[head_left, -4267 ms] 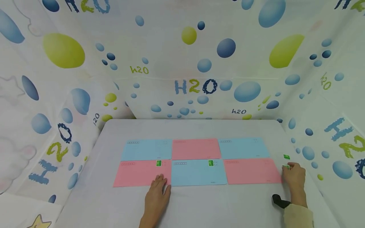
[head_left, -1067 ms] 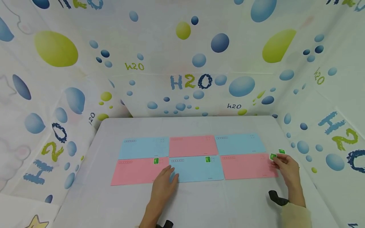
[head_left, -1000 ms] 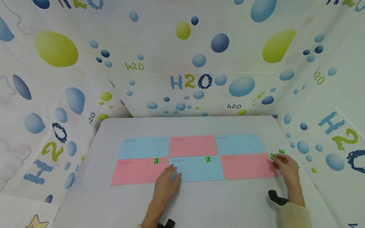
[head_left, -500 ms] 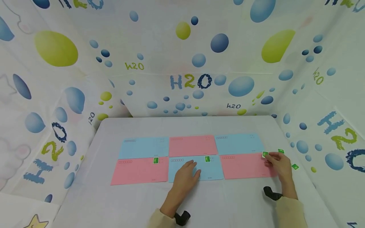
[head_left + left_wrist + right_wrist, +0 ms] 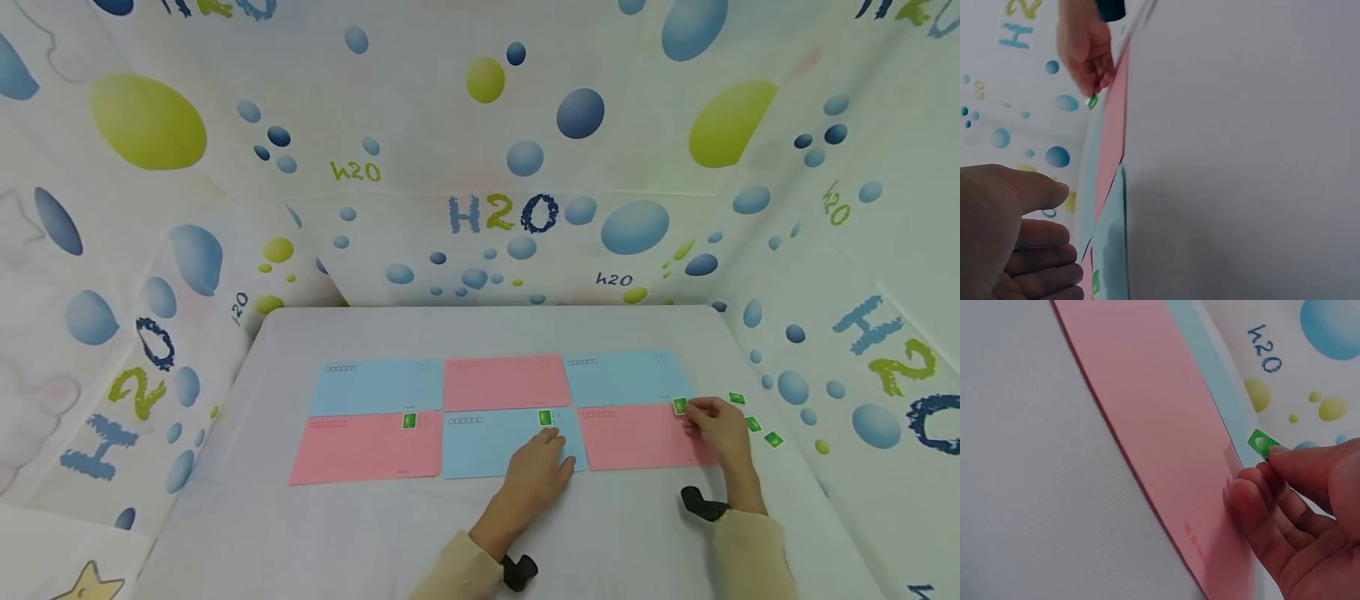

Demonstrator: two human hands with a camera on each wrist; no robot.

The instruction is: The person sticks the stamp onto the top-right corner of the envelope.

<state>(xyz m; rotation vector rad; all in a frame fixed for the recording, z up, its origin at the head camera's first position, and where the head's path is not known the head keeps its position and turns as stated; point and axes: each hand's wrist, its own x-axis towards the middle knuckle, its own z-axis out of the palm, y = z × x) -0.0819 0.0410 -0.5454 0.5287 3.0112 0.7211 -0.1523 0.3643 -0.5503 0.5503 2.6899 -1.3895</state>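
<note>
My right hand [image 5: 722,429] pinches a small green stamp [image 5: 679,407] between thumb and fingers, at the upper right corner of the lower right pink envelope [image 5: 626,442]. In the right wrist view the stamp [image 5: 1261,442] sticks out past the thumb tip. Over the lower middle blue envelope [image 5: 480,450] is my left hand [image 5: 536,475], fingers loosely extended and nothing held; whether it touches the paper I cannot tell. Just beyond its fingertips a green stamp [image 5: 544,417] lies on that envelope. The lower left pink envelope [image 5: 352,454] bears another stamp [image 5: 408,421].
Three loose green stamps lie right of the envelopes, one a far stamp [image 5: 737,399]. Behind are two blue envelopes and a pink envelope [image 5: 504,383] between them, without stamps. The white table [image 5: 315,542] meets patterned cloth at back and sides.
My right hand picked up a stamp from the table's right side and carried it left onto the pink envelope's corner. My left hand slid right from the left pink envelope to the middle blue one.
</note>
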